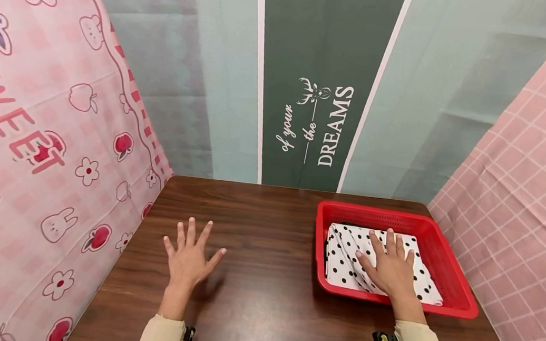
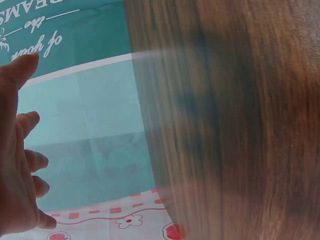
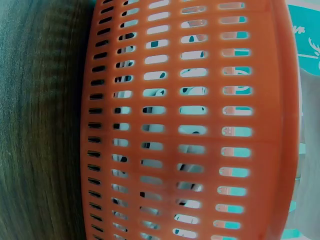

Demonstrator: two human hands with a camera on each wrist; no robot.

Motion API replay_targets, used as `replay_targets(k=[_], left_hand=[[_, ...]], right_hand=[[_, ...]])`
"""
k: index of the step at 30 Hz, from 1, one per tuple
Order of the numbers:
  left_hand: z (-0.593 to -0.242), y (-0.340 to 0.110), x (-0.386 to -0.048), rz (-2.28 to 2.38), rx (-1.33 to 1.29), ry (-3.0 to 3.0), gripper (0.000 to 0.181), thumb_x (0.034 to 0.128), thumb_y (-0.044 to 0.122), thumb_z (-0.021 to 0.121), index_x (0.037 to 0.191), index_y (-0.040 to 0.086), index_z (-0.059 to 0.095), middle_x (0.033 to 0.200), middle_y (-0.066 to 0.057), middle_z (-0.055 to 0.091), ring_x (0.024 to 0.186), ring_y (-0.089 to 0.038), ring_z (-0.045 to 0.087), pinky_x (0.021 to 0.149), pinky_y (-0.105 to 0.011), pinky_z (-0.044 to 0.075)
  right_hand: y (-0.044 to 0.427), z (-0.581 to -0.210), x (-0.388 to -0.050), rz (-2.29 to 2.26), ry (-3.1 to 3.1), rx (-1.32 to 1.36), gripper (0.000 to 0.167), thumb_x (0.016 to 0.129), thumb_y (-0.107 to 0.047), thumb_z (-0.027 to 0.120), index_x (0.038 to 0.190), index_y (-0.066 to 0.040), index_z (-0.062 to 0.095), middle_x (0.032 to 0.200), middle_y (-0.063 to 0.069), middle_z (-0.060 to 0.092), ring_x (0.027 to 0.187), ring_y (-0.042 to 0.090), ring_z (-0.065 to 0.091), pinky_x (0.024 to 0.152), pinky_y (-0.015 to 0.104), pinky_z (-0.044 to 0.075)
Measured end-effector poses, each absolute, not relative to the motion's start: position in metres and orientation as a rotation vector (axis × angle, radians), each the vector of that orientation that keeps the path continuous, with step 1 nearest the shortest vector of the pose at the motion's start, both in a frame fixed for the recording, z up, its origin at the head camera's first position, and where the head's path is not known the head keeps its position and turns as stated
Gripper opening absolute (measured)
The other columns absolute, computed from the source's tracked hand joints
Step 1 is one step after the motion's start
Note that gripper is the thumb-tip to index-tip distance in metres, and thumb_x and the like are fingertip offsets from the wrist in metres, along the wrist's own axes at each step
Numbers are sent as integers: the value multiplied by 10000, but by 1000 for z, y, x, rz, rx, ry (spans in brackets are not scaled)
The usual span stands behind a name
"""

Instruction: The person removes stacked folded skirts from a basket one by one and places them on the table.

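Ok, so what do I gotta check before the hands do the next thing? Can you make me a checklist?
1. Basket sitting on the table: ok, it is on the right side.
2. Cloth inside the basket: ok, the dotted cloth lies in it.
3. Left hand free: ok, it holds nothing and its fingers are spread.
4. Right hand lined up with the cloth: ok, it is over the cloth in the head view.
5. Right hand gripping the cloth: not ok, its fingers are spread, not curled round it.
6. Right hand touching the cloth: cannot tell, the basket's side fills much of the right wrist view.
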State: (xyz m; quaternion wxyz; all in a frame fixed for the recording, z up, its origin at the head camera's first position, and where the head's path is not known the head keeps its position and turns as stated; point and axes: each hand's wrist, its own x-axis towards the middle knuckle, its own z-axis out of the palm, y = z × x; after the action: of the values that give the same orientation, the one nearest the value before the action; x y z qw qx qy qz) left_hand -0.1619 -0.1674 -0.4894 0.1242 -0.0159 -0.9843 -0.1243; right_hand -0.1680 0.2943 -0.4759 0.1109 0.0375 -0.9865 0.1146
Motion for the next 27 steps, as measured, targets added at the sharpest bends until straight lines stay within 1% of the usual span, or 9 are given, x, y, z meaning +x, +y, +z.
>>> replay_targets(k=[3, 8, 10, 12, 15, 19, 21, 24, 27], left_hand=[[-487, -168, -163, -354, -36, -2870, 803, 819, 687, 469, 1470, 251, 294, 1513, -199, 118, 1359, -418, 13, 977, -672, -46], [-485, -168, -162, -371, -11, -2883, 848, 800, 688, 500, 1476, 231, 270, 1500, -242, 116, 1350, -444, 28, 973, -678, -42], [-484, -168, -162, -386, 1, -2890, 873, 793, 691, 508, 1481, 217, 253, 1494, -258, 116, 1346, -452, 36, 973, -679, -40], [-483, -168, -162, -419, 5, -2890, 889, 789, 679, 530, 1481, 197, 247, 1486, -269, 130, 1340, -461, 61, 972, -685, -13], [-480, -169, -163, -496, 7, -2885, 895, 781, 639, 582, 1470, 161, 269, 1473, -275, 175, 1324, -466, 140, 967, -691, 76], [-476, -171, -163, -591, 4, -2845, 847, 759, 556, 666, 1417, 112, 369, 1425, -275, 292, 1269, -453, 286, 931, -681, 214], [-474, -172, -163, -620, 2, -2831, 817, 752, 532, 686, 1390, 101, 411, 1400, -271, 336, 1242, -444, 335, 911, -671, 256], [-471, -173, -162, -686, -6, -2818, 787, 741, 508, 710, 1360, 93, 458, 1367, -262, 389, 1201, -438, 392, 872, -663, 304], [-470, -174, -160, -792, -38, -2799, 771, 736, 481, 731, 1350, 91, 477, 1336, -248, 433, 1155, -434, 446, 830, -642, 357]], right_hand=[[294, -475, -168, 336, -2891, 111, 705, 894, -491, 507, 1404, -27, 356, 1440, 343, 153, 1325, 485, 35, 973, 684, -5], [295, -475, -166, 376, -2891, 121, 698, 892, -474, 526, 1390, -11, 371, 1421, 364, 176, 1312, 499, 77, 957, 701, 39], [295, -473, -166, 410, -2897, 122, 695, 888, -454, 548, 1384, 1, 374, 1410, 374, 187, 1299, 511, 105, 950, 706, 63], [295, -471, -165, 451, -2913, 112, 696, 877, -419, 583, 1382, 10, 372, 1401, 381, 198, 1278, 529, 141, 943, 707, 101], [296, -467, -165, 537, -2947, 96, 715, 862, -394, 625, 1390, 10, 361, 1393, 383, 213, 1237, 554, 214, 921, 704, 188], [298, -462, -165, 710, -2971, 126, 717, 854, -354, 659, 1389, 22, 364, 1366, 376, 280, 1201, 546, 298, 891, 681, 279], [299, -460, -165, 813, -2974, 149, 696, 853, -324, 669, 1381, 25, 379, 1339, 363, 338, 1178, 526, 351, 878, 658, 322], [301, -459, -164, 944, -2992, 145, 685, 847, -314, 680, 1383, 0, 392, 1313, 331, 403, 1147, 492, 420, 844, 618, 389], [304, -459, -163, 1044, -3004, 126, 700, 841, -328, 686, 1396, -24, 386, 1314, 311, 420, 1132, 479, 450, 811, 594, 427]])
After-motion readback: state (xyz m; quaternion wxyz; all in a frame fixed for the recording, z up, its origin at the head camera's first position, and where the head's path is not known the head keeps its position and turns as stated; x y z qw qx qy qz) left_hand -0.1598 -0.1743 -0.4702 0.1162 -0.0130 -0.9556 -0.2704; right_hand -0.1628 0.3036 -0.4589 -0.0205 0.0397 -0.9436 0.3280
